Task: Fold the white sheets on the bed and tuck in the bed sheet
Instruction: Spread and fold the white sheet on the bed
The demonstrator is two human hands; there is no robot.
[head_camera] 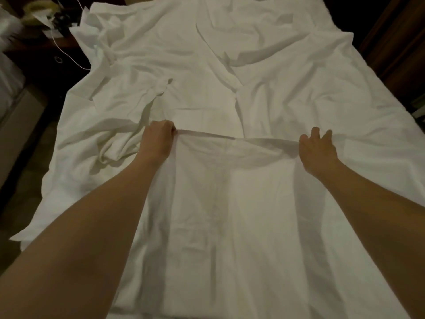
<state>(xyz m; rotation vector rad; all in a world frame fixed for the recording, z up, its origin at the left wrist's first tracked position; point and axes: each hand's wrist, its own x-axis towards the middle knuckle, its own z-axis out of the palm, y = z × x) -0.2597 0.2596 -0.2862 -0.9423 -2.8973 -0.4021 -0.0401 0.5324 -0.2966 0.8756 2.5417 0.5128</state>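
Left hand (158, 139) clenched, pinching the far edge of a folded white sheet (230, 203) at its left corner. Right hand (318, 150) at the opposite end of that edge, fingers spread and relaxed, resting on the cloth; grasp there cannot be told. Edge runs taut between both hands, sagging slightly mid-span. Sheet panel lies flat between the forearms, toward the near end of the bed (345, 100). Fabric thin, matte, softly creased. Beyond it, more white sheeting (184, 54), rumpled, deep folds. White cable (66, 51) at far left on dark furniture. No legible writing.
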